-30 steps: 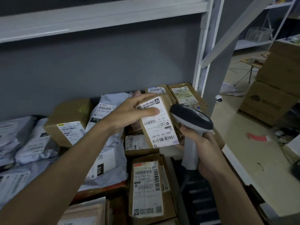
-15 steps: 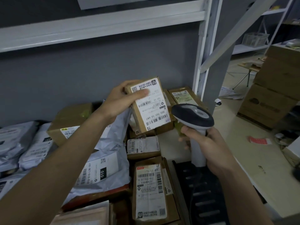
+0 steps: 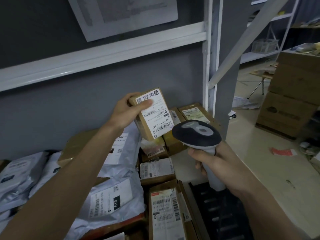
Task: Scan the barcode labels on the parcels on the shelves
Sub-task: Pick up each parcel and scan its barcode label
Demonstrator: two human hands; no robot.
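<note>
My left hand (image 3: 127, 110) grips a small brown cardboard parcel (image 3: 152, 115) by its top corner, lifted above the shelf, its white barcode label facing me. My right hand (image 3: 218, 163) holds a barcode scanner (image 3: 196, 133) by its grey handle; the dark scanner head sits just below and right of the parcel's lower edge. On the shelf below lie more parcels: labelled brown boxes (image 3: 156, 168), a long box (image 3: 166, 213) and grey poly mailers (image 3: 112, 200).
A white shelf beam (image 3: 103, 56) runs overhead and a white upright post (image 3: 210, 70) stands at the right. Stacked cardboard cartons (image 3: 290, 94) sit on the floor far right. A black ribbed tray (image 3: 218, 213) lies under my right forearm. A red paper (image 3: 282, 151) lies on the floor.
My left hand has raised the small parcel off the pile and up toward the wall. The scanner stays just below its right edge, and the camera view has tilted upward.
</note>
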